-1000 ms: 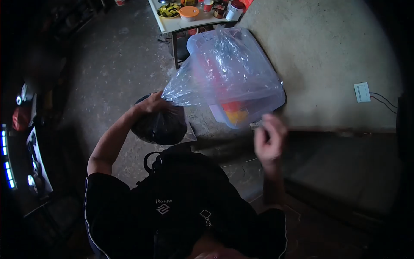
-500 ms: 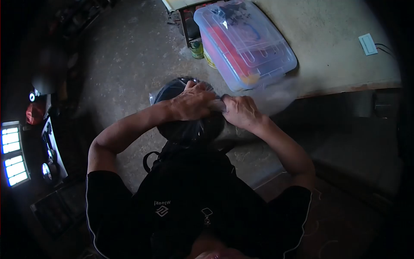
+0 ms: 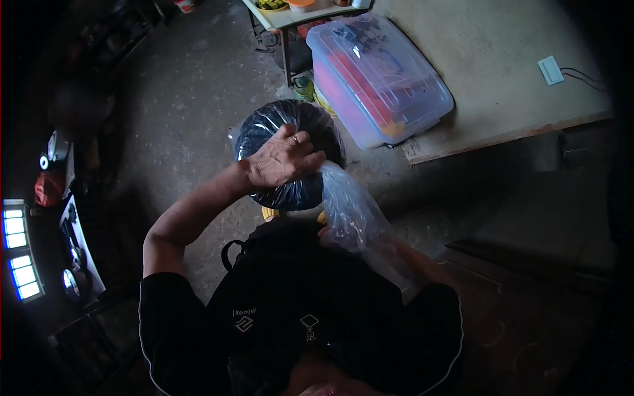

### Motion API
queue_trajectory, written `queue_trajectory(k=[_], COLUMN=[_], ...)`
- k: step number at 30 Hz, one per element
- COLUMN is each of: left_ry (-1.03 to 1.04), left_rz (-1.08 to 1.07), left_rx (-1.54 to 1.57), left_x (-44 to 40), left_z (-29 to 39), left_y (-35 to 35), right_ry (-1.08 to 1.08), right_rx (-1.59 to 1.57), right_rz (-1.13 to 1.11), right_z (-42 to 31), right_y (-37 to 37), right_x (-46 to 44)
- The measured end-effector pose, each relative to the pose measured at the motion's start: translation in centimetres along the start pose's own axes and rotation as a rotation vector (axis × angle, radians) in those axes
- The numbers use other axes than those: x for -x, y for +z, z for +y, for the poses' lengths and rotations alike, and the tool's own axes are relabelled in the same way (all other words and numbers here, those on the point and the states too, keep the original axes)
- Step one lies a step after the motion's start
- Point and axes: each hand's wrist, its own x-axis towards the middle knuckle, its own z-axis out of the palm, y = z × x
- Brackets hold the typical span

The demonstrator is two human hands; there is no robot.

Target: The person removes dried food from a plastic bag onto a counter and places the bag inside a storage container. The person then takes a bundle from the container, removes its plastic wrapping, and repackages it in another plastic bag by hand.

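Note:
My left hand [image 3: 284, 157] is closed round the gathered neck of a clear plastic bag [image 3: 350, 208]. Below that grip hangs the bag's round, bulky lower part, with something dark [image 3: 297, 193] inside it. The loose, twisted end of the plastic trails from my left fist down to the right, over my right forearm. My right hand [image 3: 325, 235] is low in front of my body, mostly hidden behind the plastic and against the dark clothing, so its fingers cannot be made out.
A lidded translucent storage box [image 3: 386, 82] with pink and red contents stands beyond the bag, beside a pale surface [image 3: 489, 79] with a white switch plate [image 3: 551, 70]. A small table [image 3: 269, 18] holding food is at the top. Green and yellow containers [image 3: 304, 88] sit near its leg.
The plastic no longer spreads over the storage box; it is gathered and twisted. My right hand has moved from beside my left hand down towards my body. My left hand keeps its grip.

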Motion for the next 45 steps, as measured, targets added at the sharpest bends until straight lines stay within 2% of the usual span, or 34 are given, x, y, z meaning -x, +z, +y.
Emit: queue_trajectory(k=[5,6,8,9,10,11,12,14,16,18,20,21,22,26,27,29,30,31,32,33,34,35,36,38,40,42,43,44,45], left_ry=[-0.245,-0.241,-0.140,-0.104,-0.060,-0.015,-0.114,-0.102,-0.092,0.044,0.186,0.235,0.275,0.345,0.296,0.168,0.086,0.005,-0.092,-0.117,-0.146,-0.210,-0.212,-0.480,-0.469,-0.322,-0.370,-0.326,-0.283], left_rz=[-0.157,-0.184,-0.191,-0.112,-0.143,-0.178,-0.235,-0.244,-0.246,-0.149,-0.020,0.039,0.083,0.005,0.005,-0.081,-0.119,-0.159,-0.246,-0.177,-0.106,-0.386,-0.392,-0.627,-0.611,-0.614,-0.668,-0.611,-0.554], left_rx=[0.210,0.222,0.303,0.374,0.374,0.377,0.423,0.406,0.378,0.269,0.089,0.008,-0.060,-0.244,-0.124,0.034,0.119,0.203,0.254,0.437,0.620,0.812,0.814,1.480,1.518,1.455,1.354,1.383,1.411], left_x=[4.2,5.1,6.7,6.7,7.9,9.1,8.4,9.0,9.7,10.3,11.0,11.0,10.9,10.5,10.5,10.5,10.3,9.9,9.3,8.8,8.4,7.8,7.4,6.8,6.1,4.9,4.5,4.5,4.6], left_z=[-5.3,-5.9,-7.1,-6.4,-7.3,-8.1,-6.8,-6.8,-7.3,-7.5,-7.2,-7.0,-7.0,-6.8,-6.7,-6.4,-6.4,-6.5,-6.4,-6.3,-6.2,-6.8,-6.5,-5.8,-5.3,-4.9,-4.7,-4.6,-4.5], left_y=[-1.5,-0.7,-0.2,-2.4,-1.3,-0.1,-3.4,-4.5,-4.9,-4.8,-3.3,-2.8,-2.6,-1.5,-1.2,-0.5,-0.1,0.5,0.4,0.5,0.6,0.4,0.2,0.1,-0.2,-1.5,-1.9,-1.0,-0.2], right_ry=[-0.278,-0.339,-0.461,-0.518,-0.573,-0.629,-0.630,-0.277,0.242,0.681,0.610,0.615,0.606,0.206,0.096,-0.027,-0.125,-0.279,-0.449,-0.606,-0.603,-0.573,-0.573,-0.511,-0.404,-0.244,-0.189,-0.131,-0.173], right_rx=[0.032,0.039,0.049,0.055,0.058,0.058,0.060,1.200,2.287,1.237,0.539,0.369,0.367,-0.579,-0.803,-1.208,-1.194,-0.883,-0.585,-0.277,0.179,0.634,0.627,1.223,1.813,2.393,2.454,2.507,2.653], right_rz=[-0.086,-0.100,-0.114,-0.118,-0.122,-0.125,-0.117,0.109,0.348,0.401,0.443,0.404,0.416,0.359,0.330,-0.258,-0.053,0.081,0.030,-0.016,0.145,0.302,0.304,0.188,0.048,-0.116,0.031,0.177,0.131], right_z=[-4.9,-2.1,-6.1,-9.3,-10.0,-10.3,-10.3,-10.5,-10.9,-9.9,-5.7,-4.8,-4.0,0.1,0.5,0.8,-3.0,-5.2,-5.1,-5.1,-6.2,-7.3,-7.8,-8.7,-9.5,-9.9,-9.5,-9.2,-10.2], right_y=[7.6,11.7,13.5,13.6,14.8,16.5,15.8,11.9,9.1,8.9,6.6,6.8,7.7,14.3,15.1,12.9,15.3,16.1,15.5,14.8,14.4,14.2,14.4,15.0,15.5,15.8,15.7,15.6,15.0], right_x=[-10.2,-13.5,-17.2,-18.3,-15.2,-16.0,-16.2,-14.8,-13.8,-12.6,-10.1,-9.2,-8.6,-8.9,-9.4,-10.9,-11.2,-11.4,-11.8,-12.1,-11.7,-11.2,-10.8,-10.3,-9.7,-9.0,-9.1,-9.1,-9.0])
